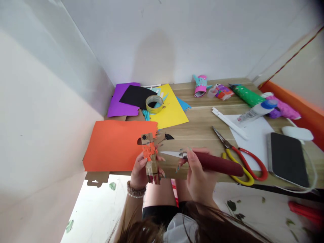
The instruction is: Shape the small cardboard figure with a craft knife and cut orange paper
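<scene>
My left hand (139, 170) is closed round a small cardboard figure (151, 166) with orange paper bits stuck on its middle and a dark round spot near its top. My right hand (199, 175) grips a craft knife (216, 163) by its thick dark-red handle. The pointed blade reaches left, its tip close beside the figure; whether they touch I cannot tell. Behind the figure lies an orange sheet (113, 145) with a ragged right edge. A small black paper piece (169, 136) lies on the table just beyond the blade.
Scissors (229, 145) with red and yellow handles lie right of the knife. A tape roll (154, 104) sits on yellow paper (174, 114). A glue bottle (257, 111), a black device (288, 158) with a white cable, and several paper-covered crafts stand on the right. Walls enclose the table.
</scene>
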### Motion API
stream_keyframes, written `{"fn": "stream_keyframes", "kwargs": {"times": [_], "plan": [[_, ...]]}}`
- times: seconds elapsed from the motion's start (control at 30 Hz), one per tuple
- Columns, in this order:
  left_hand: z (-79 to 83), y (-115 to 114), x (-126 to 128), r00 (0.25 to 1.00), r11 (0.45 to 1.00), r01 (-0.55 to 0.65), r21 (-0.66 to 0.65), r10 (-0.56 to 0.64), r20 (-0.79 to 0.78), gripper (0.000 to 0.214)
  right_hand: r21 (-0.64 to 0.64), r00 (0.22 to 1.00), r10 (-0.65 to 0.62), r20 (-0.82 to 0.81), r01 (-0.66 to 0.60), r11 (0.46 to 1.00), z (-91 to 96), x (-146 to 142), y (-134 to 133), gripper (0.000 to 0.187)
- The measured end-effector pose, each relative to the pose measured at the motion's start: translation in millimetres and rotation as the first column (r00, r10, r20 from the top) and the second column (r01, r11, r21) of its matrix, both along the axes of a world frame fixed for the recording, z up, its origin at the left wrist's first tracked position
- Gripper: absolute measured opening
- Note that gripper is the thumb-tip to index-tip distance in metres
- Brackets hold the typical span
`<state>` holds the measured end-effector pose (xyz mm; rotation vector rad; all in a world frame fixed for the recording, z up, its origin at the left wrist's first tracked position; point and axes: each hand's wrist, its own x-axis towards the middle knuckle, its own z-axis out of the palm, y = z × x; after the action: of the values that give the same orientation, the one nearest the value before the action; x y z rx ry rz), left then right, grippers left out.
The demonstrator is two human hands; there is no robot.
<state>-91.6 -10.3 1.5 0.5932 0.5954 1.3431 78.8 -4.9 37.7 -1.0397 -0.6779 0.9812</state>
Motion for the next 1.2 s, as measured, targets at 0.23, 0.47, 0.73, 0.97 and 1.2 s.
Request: {"fn": "stream_keyframes", "kwargs": {"times": [0.23, 0.47, 0.73, 0.97, 1.2], "plan": [[-2.8, 0, -1, 1.000, 1.000, -0.001, 0.001, 0.001, -0.023, 0.047, 0.035, 0.998, -0.019, 0.059, 0.017, 0.999, 3.7, -5, 0, 0.024], [-3.1, 1, -1, 1.000, 1.000, -0.003, -0.010, 0.003, -0.009, 0.044, 0.029, 0.999, -0.010, 0.041, 0.009, 1.000, 8.0, -5, 2, 0.028], [-1.4, 0, 0, 1.000, 1.000, 0.011, -0.021, -0.010, 0.005, 0.044, -0.001, 0.993, -0.025, 0.112, 0.025, 1.000, 15.9, -8, 3, 0.032], [-2.5, 0, -1, 1.000, 1.000, 0.015, -0.001, -0.015, 0.006, 0.043, 0.025, 0.994, 0.000, 0.109, -0.002, 1.000, 10.6, -8, 3, 0.029], [-3.6, 0, -1, 0.998, 0.999, 0.045, -0.006, -0.045, -0.042, 0.047, 0.023, 0.999, 0.009, 0.051, -0.010, 1.000, 8.7, -6, 1, 0.029]]}}
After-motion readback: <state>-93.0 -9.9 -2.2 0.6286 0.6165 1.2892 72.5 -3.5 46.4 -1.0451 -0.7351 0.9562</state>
